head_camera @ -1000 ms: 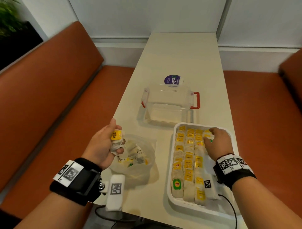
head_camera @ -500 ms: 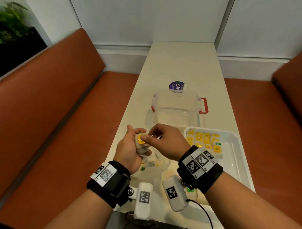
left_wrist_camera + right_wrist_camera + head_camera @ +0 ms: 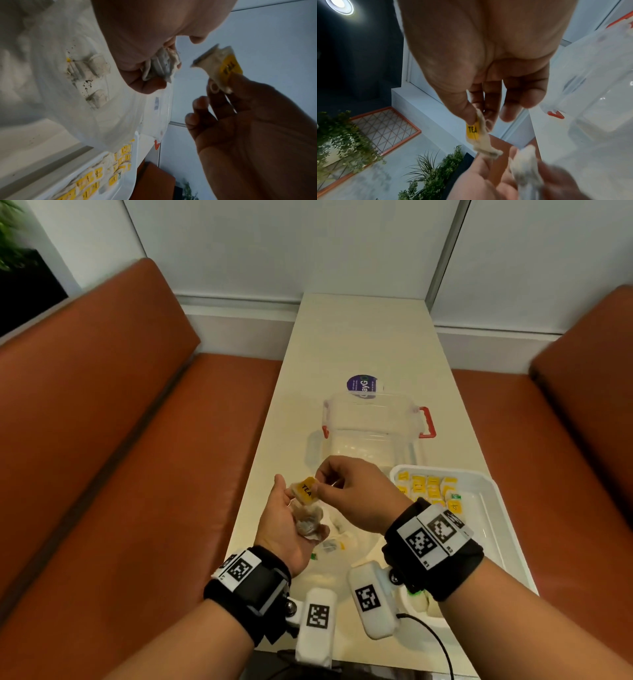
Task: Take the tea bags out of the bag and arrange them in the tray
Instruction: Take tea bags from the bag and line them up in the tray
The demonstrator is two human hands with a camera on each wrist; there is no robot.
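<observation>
The right hand (image 3: 356,491) pinches one tea bag (image 3: 306,491) by its yellow "TEA" tag between thumb and forefinger, lifting it clear of the left hand (image 3: 284,525), which curls round a small clump of further tea bags (image 3: 310,520) in its palm. Both hands hover above the clear plastic bag (image 3: 342,546) lying on the table (image 3: 359,337), with a few bags left inside it. These sachets look feather-light, soft and easily crushed — thin paper that I judge would tear or spill leaf if squeezed hard; loose specks already dot the plastic bag in the left wrist view. The stiff tag or the folded top edge seems the safest place to hold, as the right hand does. To the right sits the white tray (image 3: 489,508), its far end packed with neat rows of tagged bags (image 3: 428,487), the near part hidden behind the right wrist. Beyond stands a clear storage box (image 3: 373,426) with red latches and a purple sticker (image 3: 363,385) — neither blocks the short path across to the tray.
</observation>
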